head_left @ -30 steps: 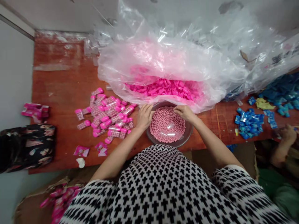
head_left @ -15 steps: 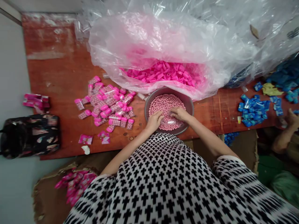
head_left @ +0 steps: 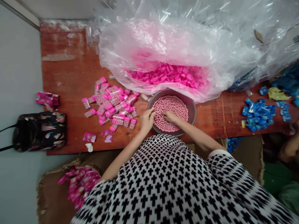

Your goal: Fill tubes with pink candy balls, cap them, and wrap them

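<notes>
A round grey bowl (head_left: 192, 107) full of small pink balls (head_left: 171, 102) stands at the table's front edge, close to my body. My left hand (head_left: 147, 120) is at the bowl's left rim, its fingers curled in a pinch; what they hold, if anything, is too small to make out. Over the balls, my right hand (head_left: 170, 116) points left with its fingers bunched against them. Whether something sits in those fingers is hidden. Left of the bowl lies a heap of clear little bottles (head_left: 112, 101) filled with pink balls and topped with pink caps.
Behind the bowl, a big clear plastic bag (head_left: 144, 37) holds loose pink caps (head_left: 168, 74). Blue packets (head_left: 259, 115) lie to the right, near another person's arm (head_left: 289, 146). Leftward are pink packets (head_left: 89, 137) and a floral black bag (head_left: 42, 130). A carton (head_left: 46, 193) stands below.
Both hands have moved left relative to the bowl, the left one out to its rim. The clear container seen among the balls earlier no longer shows there. The view has shifted slightly.
</notes>
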Available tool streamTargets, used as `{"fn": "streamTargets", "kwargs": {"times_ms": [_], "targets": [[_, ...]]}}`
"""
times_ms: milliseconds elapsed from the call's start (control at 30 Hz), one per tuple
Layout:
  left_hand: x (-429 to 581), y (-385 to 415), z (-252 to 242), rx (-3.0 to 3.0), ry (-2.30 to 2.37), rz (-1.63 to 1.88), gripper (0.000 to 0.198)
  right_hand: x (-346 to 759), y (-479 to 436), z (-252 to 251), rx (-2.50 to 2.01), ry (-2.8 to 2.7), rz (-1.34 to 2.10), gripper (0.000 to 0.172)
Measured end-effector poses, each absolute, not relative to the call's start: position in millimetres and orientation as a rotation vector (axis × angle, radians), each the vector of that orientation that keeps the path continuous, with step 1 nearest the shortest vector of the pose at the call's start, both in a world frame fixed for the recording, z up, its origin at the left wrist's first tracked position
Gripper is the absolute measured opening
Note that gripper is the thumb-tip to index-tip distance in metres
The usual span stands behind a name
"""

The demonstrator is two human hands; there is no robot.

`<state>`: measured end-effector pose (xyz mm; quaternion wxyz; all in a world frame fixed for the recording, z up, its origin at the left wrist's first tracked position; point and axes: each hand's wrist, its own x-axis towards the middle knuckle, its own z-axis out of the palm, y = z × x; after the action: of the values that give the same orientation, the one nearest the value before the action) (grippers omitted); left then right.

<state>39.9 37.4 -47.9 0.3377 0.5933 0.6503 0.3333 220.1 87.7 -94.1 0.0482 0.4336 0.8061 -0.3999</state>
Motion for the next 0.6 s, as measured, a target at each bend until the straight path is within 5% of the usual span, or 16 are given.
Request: {"fn": "streamTargets", "kwargs": {"times_ms": [133, 333, 433, 600], "targets": [[38.6, 36.5, -47.3, 1.525, 1.646, 0.842, 0.031, 226.9, 83.5, -86.9, 1.391, 2.452, -1.446, 0.021], [66.6, 47.4, -53.7, 1.354, 1.424, 0.842, 0.024, 239.6, 78.1, -64.7, 1.648, 2.211, -2.342, 0.026], [74.7, 55.2, -53.8, 1.278, 1.358, 0.897, 0.022, 247.0, 78.5, -53.0, 1.716, 2.274, -2.289, 0.034], [74.3, 59.3, -57.3, 1.079, 1.236, 0.873, 0.031, 270.2, 86.2, -25.4, 1.645, 2.733, -1.741, 0.047]]}}
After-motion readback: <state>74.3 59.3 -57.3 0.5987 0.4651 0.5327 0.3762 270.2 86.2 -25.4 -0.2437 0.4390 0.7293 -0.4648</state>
